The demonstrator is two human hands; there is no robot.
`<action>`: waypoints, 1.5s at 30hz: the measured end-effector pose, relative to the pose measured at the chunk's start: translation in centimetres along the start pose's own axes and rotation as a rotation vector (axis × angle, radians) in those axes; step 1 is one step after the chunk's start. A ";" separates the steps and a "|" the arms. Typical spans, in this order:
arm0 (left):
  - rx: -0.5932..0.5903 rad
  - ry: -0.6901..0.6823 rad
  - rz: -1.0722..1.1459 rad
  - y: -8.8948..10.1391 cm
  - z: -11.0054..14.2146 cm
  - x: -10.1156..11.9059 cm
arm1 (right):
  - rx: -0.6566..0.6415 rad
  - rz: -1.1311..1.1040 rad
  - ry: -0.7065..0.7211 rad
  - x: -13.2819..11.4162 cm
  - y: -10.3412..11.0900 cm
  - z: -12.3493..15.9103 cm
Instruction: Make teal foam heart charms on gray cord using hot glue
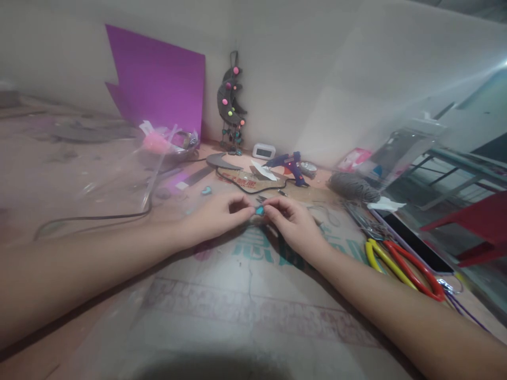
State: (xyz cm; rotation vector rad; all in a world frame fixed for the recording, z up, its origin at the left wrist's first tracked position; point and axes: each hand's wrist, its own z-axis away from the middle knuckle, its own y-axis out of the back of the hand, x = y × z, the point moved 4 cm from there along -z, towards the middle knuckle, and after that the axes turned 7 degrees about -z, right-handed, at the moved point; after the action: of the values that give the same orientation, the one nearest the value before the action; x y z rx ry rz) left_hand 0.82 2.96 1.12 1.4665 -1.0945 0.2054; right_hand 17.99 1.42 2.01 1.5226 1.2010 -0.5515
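Observation:
Between the fingertips of both hands is a small turquoise piece [260,210], held just above the table covering. My left hand [224,214] pinches it from the left, thumb and forefinger closed. From the other side my right hand [293,221] pinches it too. What the piece is made of is too small to tell. Another turquoise piece [206,190] lies on the table beyond my left hand. Dark pointed tips [261,199] show just behind the fingers; the rest of that tool is hidden.
A blue glue gun [292,168] with a black cord stands at the back. Scissors with red and yellow handles [412,269], a phone [412,240] and grey yarn [354,186] lie right. A moon-shaped hanging [227,100], purple board [162,79] and white clock [264,151] are behind.

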 end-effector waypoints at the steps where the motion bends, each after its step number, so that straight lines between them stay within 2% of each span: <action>1: 0.004 -0.002 0.008 0.0 0.0 0.0 | 0.002 0.011 0.008 -0.1 0.0 0.0; 9: 0.051 -0.012 0.117 0.4 0.0 -0.1 | -0.018 0.031 0.004 -0.2 -0.1 0.1; 19: 0.013 0.018 0.104 0.0 0.0 -0.4 | -0.011 0.066 0.015 -0.3 0.2 0.0; 27: 0.024 0.050 0.093 0.2 -0.1 -0.3 | 0.087 -0.101 -0.064 0.5 0.5 0.0; 32: 0.036 0.053 0.130 0.4 -0.2 -0.4 | 0.159 -0.015 0.071 0.7 0.9 0.1; 35: 0.037 0.053 0.140 0.4 -0.3 -0.5 | 0.158 0.055 0.138 0.3 1.0 0.1; 45: 0.035 0.043 0.141 0.4 -0.3 -0.3 | 0.130 0.116 0.163 -0.1 0.7 0.1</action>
State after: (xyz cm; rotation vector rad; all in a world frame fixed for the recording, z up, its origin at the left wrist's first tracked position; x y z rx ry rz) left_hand 0.50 3.42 1.27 1.4103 -1.1653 0.3560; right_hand 18.56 1.31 2.35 1.7640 1.2100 -0.4420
